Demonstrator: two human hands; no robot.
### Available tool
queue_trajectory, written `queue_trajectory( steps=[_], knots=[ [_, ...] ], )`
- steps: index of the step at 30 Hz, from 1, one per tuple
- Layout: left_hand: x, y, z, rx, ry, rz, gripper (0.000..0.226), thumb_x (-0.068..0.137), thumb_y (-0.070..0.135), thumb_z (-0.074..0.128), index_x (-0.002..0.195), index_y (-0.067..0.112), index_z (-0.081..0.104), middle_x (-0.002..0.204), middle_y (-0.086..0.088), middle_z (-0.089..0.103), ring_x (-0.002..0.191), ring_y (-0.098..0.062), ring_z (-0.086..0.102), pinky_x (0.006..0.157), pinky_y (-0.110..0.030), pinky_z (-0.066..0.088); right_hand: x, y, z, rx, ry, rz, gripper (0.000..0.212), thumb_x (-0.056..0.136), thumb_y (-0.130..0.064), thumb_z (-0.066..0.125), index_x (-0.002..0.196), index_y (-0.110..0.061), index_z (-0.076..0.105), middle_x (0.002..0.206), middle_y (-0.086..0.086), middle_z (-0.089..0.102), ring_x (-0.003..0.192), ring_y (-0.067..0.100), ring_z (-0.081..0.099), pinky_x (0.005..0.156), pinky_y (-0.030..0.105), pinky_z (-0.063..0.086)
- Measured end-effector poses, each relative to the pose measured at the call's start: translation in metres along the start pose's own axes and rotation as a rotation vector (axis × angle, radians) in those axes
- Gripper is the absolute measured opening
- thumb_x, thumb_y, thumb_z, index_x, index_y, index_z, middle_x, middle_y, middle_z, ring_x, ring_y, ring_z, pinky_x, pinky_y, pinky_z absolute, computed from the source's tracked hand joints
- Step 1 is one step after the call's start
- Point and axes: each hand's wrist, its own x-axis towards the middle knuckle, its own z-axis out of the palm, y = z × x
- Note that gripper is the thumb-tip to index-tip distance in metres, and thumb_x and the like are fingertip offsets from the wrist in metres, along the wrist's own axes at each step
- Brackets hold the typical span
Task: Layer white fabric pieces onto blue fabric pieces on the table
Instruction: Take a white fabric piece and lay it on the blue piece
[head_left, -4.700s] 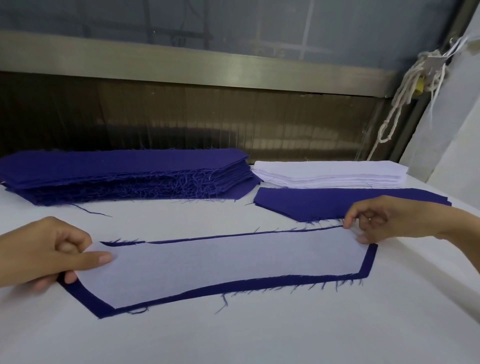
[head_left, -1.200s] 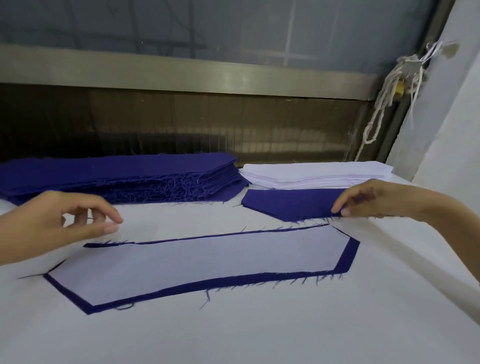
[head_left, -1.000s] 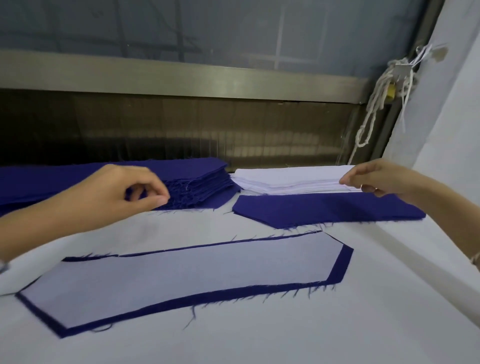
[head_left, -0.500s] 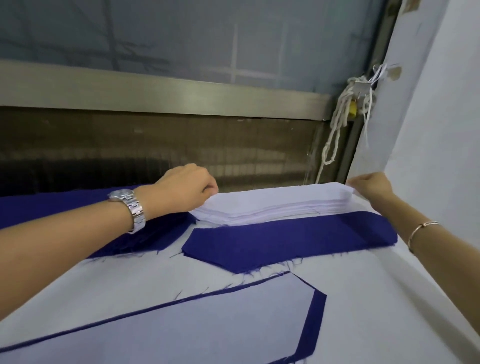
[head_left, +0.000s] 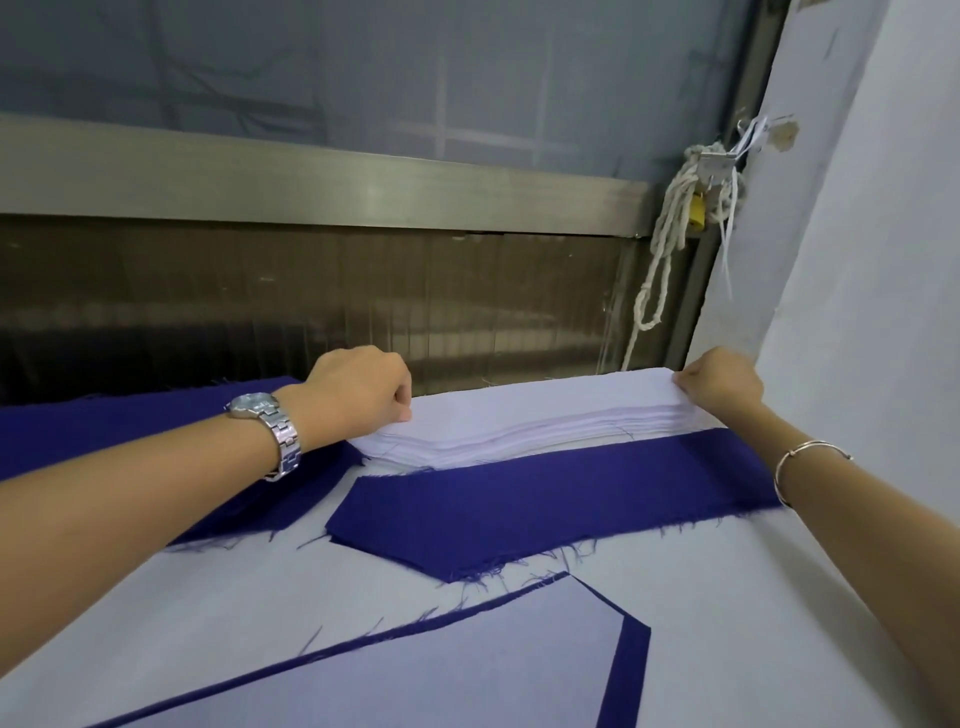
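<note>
1. the fingertips of the left hand (head_left: 358, 389) and right hand (head_left: 719, 382) are hidden at the ends of the white stack (head_left: 519, 415).
2. the blue stack (head_left: 104, 426) is cut off by the left edge and partly covered by the left forearm (head_left: 156, 493).
3. the layered white piece (head_left: 415, 675) is cut off by the bottom edge.

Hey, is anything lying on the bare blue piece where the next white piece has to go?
Nothing visible does. The bare blue piece lies uncovered just in front of the white stack; only the right forearm crosses its right end. The left hand and right hand grip the stack's ends.
</note>
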Motion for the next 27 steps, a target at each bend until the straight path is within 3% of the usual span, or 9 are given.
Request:
queue_trajectory(
  steps=[5, 9, 12, 16, 19, 22, 27],
  knots=[
    [0.005, -0.01, 0.003, -0.098, 0.01, -0.028, 0.009, 0.091, 0.035, 0.069, 0.095, 0.03, 0.075, 0.084, 0.016, 0.065, 0.091, -0.01, 0.064, 0.072, -0.028, 0.048, 0.001, -0.003, -0.002, 0.007, 0.018, -0.013, 0.019, 0.09, -0.018, 0.067, 0.089, 0.0, 0.073, 0.095, 0.018, 0.07, 0.088, 0.037, 0.063, 0.074, 0.035, 0.048],
    [0.007, -0.012, 0.007, -0.038, 0.06, 0.013, 0.013, 0.089, 0.039, 0.07, 0.096, 0.03, 0.075, 0.085, 0.016, 0.066, 0.087, -0.008, 0.063, 0.07, -0.026, 0.044, -0.001, -0.006, -0.002, -0.005, 0.056, -0.043, 0.015, 0.088, -0.012, 0.062, 0.077, -0.004, 0.07, 0.08, 0.013, 0.066, 0.072, 0.028, 0.054, 0.068, 0.032, 0.042],
    [0.009, -0.015, 0.008, -0.053, 0.042, 0.01, 0.02, 0.088, 0.042, 0.071, 0.102, 0.028, 0.074, 0.09, 0.014, 0.068, 0.09, -0.009, 0.063, 0.073, -0.027, 0.046, 0.001, -0.005, 0.0, 0.086, 0.024, -0.118, 0.003, 0.087, -0.007, 0.065, 0.085, -0.009, 0.066, 0.088, 0.01, 0.065, 0.083, 0.025, 0.055, 0.075, 0.031, 0.042],
    [0.011, -0.017, 0.009, -0.063, 0.008, 0.0, 0.031, 0.088, 0.044, 0.071, 0.113, 0.025, 0.07, 0.101, 0.011, 0.069, 0.096, -0.01, 0.062, 0.078, -0.028, 0.048, 0.004, 0.003, 0.001, 0.289, 0.042, -0.111, 0.029, 0.085, 0.004, 0.062, 0.111, -0.006, 0.054, 0.101, 0.01, 0.054, 0.097, 0.027, 0.052, 0.088, 0.042, 0.046],
    [0.013, -0.018, 0.009, -0.07, -0.012, 0.01, 0.04, 0.089, 0.043, 0.07, 0.123, 0.023, 0.065, 0.113, 0.008, 0.067, 0.104, -0.012, 0.06, 0.086, -0.03, 0.049, 0.006, 0.008, -0.002, 0.403, 0.025, -0.111, 0.041, 0.086, 0.008, 0.061, 0.124, -0.005, 0.054, 0.098, 0.012, 0.054, 0.094, 0.028, 0.053, 0.082, 0.038, 0.048],
    [0.012, -0.018, 0.008, -0.075, -0.022, 0.059, 0.049, 0.091, 0.039, 0.069, 0.135, 0.022, 0.058, 0.124, 0.006, 0.063, 0.115, -0.015, 0.056, 0.092, -0.033, 0.047, 0.008, 0.016, -0.003, 0.42, 0.01, -0.111, 0.01, 0.09, 0.003, 0.063, 0.095, -0.004, 0.069, 0.078, 0.007, 0.057, 0.085, 0.025, 0.05, 0.069, 0.029, 0.042],
    [0.013, -0.015, 0.008, -0.114, -0.085, 0.1, 0.044, 0.095, 0.029, 0.065, 0.137, 0.027, 0.054, 0.13, 0.004, 0.057, 0.123, -0.019, 0.046, 0.101, -0.041, 0.043, 0.008, 0.028, -0.006, 0.439, 0.006, -0.103, 0.017, 0.092, -0.006, 0.068, 0.107, -0.002, 0.075, 0.102, 0.009, 0.066, 0.097, 0.024, 0.056, 0.082, 0.031, 0.042]
  ],
)
